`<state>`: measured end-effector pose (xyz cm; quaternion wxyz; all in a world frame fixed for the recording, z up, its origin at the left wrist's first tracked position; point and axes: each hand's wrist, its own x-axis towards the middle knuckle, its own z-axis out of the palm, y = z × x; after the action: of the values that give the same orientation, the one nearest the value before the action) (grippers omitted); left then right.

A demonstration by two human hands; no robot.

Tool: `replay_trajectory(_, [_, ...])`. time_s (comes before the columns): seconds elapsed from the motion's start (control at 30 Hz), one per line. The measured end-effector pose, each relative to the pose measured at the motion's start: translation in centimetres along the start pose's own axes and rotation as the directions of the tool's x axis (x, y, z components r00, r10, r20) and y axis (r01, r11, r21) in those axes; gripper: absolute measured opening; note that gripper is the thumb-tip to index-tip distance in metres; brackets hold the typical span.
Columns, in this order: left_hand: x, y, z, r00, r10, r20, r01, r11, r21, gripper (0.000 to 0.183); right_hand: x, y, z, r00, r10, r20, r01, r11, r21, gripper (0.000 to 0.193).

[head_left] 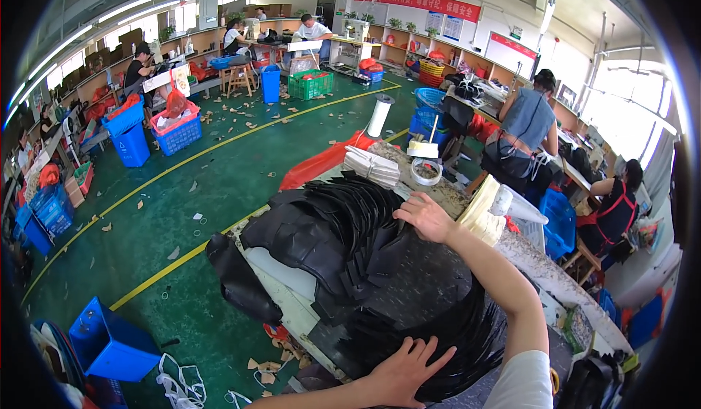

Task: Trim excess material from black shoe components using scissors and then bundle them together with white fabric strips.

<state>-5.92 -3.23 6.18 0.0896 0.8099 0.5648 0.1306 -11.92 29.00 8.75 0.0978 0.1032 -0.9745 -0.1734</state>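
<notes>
On the worktable (445, 274) in front of me lies a large pile of flat, black, leather-like pieces (343, 219), fanned out so that their edges overlap. Nearer to me a second fan of thin black pieces (467, 336) curves across the table. My left hand (409, 369) rests on this near fan with its fingers spread. At the right edge of the far pile, my right hand (427, 218) has its fingers curled in a pinch at the edge of a black piece. A folded black sheet (241, 281) hangs over the table's left edge.
Behind the pile stand a stack of pale pieces (372, 166), a white roll (379, 115) and a round glue tub (426, 171) with a brush. A blue bin (113, 339) is on the floor at left. Several people work at benches; one person (526, 124) sits at right.
</notes>
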Motion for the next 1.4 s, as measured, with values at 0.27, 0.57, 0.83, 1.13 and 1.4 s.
replay_trajectory(0.27, [0.2,-0.1,-0.5,0.999,-0.002,0.037,0.002,1.000,0.010,0.112,1.7,0.1,-0.4,0.955,-0.286,-0.083,0.274,0.953,-0.132,0.031])
replay_trajectory(0.57, [-0.2,-1.1,0.9,0.989,0.094,-0.111,-0.087,0.994,0.059,0.117,-2.4,-7.7,-7.8,0.982,-0.110,0.153,0.060,0.951,0.303,0.047])
replay_trajectory(0.83, [-1.2,-0.2,1.9,0.987,0.051,-0.152,-0.052,0.999,-0.003,0.120,-8.7,-14.0,-10.1,0.829,0.167,0.534,-0.553,0.388,0.737,0.093])
replay_trajectory(1.13, [-0.5,-2.0,0.5,0.919,0.061,-0.388,-0.111,0.988,-0.109,0.125,-13.6,-15.3,-8.8,0.890,0.393,0.231,-0.445,0.642,0.624,0.041])
replay_trajectory(1.4, [1.2,-4.2,-1.0,0.977,0.118,-0.176,-0.111,0.993,0.048,0.135,-13.1,-16.3,-11.1,0.822,0.266,0.504,-0.496,0.769,0.403,0.039])
